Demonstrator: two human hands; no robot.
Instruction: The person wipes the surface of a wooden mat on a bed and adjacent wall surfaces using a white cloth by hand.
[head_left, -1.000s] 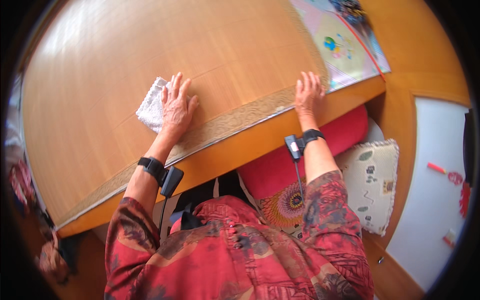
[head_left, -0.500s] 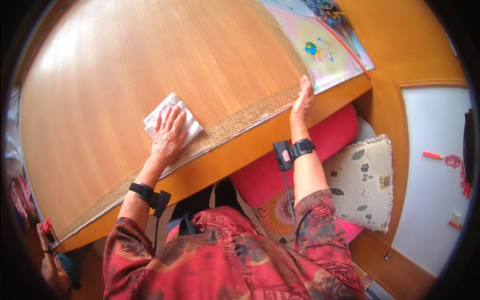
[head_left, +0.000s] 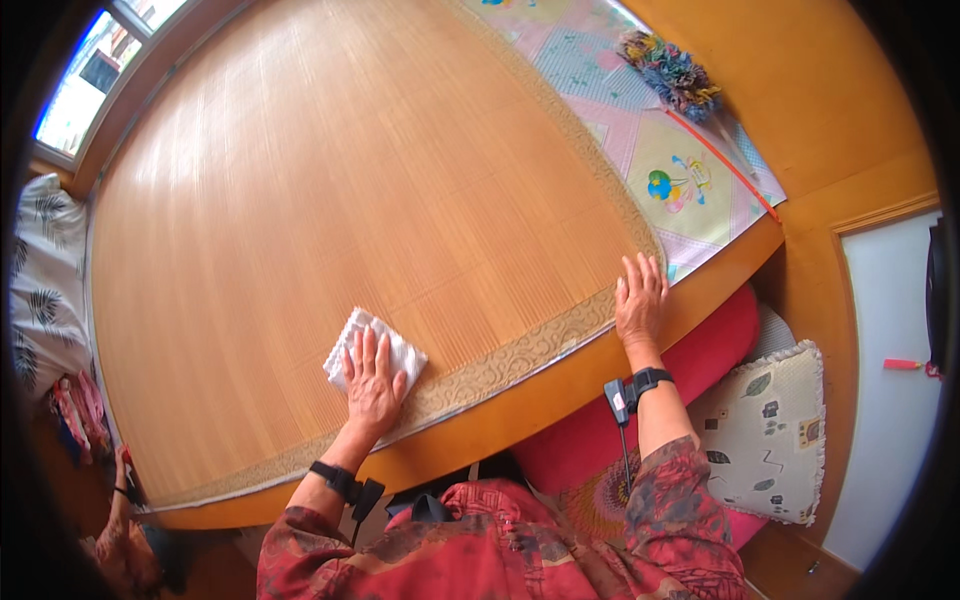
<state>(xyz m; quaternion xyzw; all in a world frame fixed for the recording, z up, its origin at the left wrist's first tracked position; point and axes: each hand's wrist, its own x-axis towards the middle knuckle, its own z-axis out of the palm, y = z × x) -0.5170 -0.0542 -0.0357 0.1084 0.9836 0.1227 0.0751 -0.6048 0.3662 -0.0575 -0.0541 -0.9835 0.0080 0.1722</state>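
Note:
My left hand point(head_left: 374, 390) lies palm down with outstretched fingers on a folded white cloth point(head_left: 408, 354). Beneath the cloth is a tan sleeping mat point(head_left: 330, 190), close to its patterned brown border point(head_left: 520, 352). The palm presses on the cloth from above rather than gripping it. My right hand point(head_left: 642, 300) rests on the mat's near right corner, fingers stretched out and slightly apart, nothing held. A black strap with a small device circles each of my wrists.
The mat covers a wooden platform point(head_left: 560, 395). To the right lie a patterned sheet point(head_left: 625, 150), a bunch of bluish artificial flowers point(head_left: 670, 75) and a red strip point(head_left: 725, 165). Below stand a pink seat point(head_left: 720, 335) and a cushion point(head_left: 765, 430). Another person's arm point(head_left: 118, 515) shows lower left.
The view has tilted up, bringing in a window and a leaf-print fabric at left. My right hand has turned flatter onto the mat's corner. My left hand stays on the cloth.

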